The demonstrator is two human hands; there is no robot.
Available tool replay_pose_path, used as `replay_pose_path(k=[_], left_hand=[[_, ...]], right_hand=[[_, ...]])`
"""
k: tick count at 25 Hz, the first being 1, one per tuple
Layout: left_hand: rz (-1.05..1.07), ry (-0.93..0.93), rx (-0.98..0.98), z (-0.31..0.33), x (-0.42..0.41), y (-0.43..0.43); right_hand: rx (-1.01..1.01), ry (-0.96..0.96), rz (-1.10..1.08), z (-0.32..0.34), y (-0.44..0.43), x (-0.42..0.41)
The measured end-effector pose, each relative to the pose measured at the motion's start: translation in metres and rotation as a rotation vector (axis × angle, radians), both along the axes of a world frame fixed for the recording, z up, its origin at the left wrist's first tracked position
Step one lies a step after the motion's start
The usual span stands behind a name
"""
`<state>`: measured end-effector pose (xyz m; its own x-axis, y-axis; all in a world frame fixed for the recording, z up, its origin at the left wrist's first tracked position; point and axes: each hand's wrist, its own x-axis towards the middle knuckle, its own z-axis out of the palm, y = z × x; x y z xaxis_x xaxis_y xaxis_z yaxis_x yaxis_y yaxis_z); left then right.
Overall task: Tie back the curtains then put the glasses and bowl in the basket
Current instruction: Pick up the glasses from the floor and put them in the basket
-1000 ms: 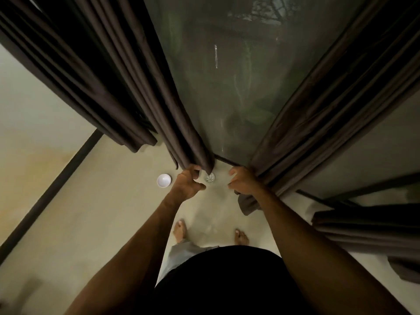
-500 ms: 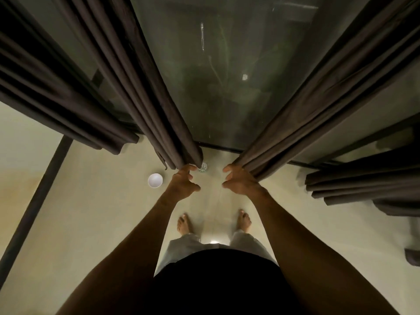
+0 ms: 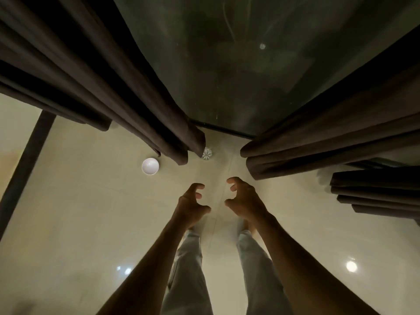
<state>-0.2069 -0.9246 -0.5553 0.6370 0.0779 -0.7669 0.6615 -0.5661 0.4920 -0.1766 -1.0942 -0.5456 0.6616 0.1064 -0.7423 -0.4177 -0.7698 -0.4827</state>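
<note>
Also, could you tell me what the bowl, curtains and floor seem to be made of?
Bowl: smooth, evenly white, likely glazed ceramic, possibly plastic. Curtains: heavy matte dark-brown fabric, hanging in deep soft folds. Floor: glossy cream tile, probably; it reflects light spots and shows a thin joint.

Glossy cream tile floor (image 3: pixel 79 223), lamp glare spots (image 3: pixel 351 266) btm L & R. Dark glass pane (image 3: pixel 238 64) ahead, black track (image 3: pixel 222 129) along its base. Dark strip (image 3: pixel 26 160) runs diag. across floor, L side.
</note>
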Motion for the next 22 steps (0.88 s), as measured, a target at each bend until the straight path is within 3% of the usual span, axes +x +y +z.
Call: replay_pose_path(k=[13, 22], left_hand=[[-0.010, 0.113, 0.011, -0.332, 0.048, 0.017], [0.049, -0.014, 0.085, -0.485, 0.148, 0.043]], right_hand=[[-0.006, 0.086, -0.210, -0.331, 0.016, 0.052], [-0.015, -0.032, -0.144, -0.493, 0.055, 0.139]])
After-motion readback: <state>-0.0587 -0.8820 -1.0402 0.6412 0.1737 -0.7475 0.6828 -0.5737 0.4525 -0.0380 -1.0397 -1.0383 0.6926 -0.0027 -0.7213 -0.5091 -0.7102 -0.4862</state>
